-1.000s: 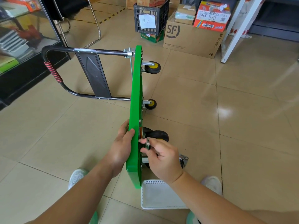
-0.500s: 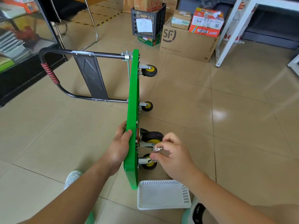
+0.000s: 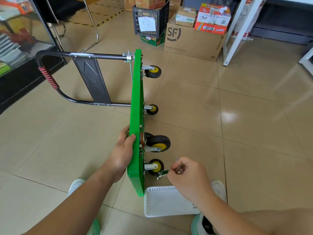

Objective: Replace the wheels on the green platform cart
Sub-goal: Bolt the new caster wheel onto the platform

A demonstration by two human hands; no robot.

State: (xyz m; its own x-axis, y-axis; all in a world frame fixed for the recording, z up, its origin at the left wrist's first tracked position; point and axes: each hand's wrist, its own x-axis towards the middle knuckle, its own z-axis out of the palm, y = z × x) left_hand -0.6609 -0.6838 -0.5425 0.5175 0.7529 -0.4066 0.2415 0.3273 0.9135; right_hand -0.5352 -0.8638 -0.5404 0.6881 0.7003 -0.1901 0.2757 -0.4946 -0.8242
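Green platform cart [image 3: 136, 99] stands on edge on the tiled floor [image 3: 186, 102], with four black, yellow-hubbed casters [image 3: 158, 143] facing right. Left hand [image 3: 122, 155] grips the deck edge. Right hand [image 3: 188, 177] is curled round a small metal part [image 3: 179, 170] beside the nearest caster.

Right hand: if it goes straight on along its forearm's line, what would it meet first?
Probably the small green-and-metal part beside the nearest wheel, then that wheel on the green platform cart; the right hand is close to both, but depth is unclear.
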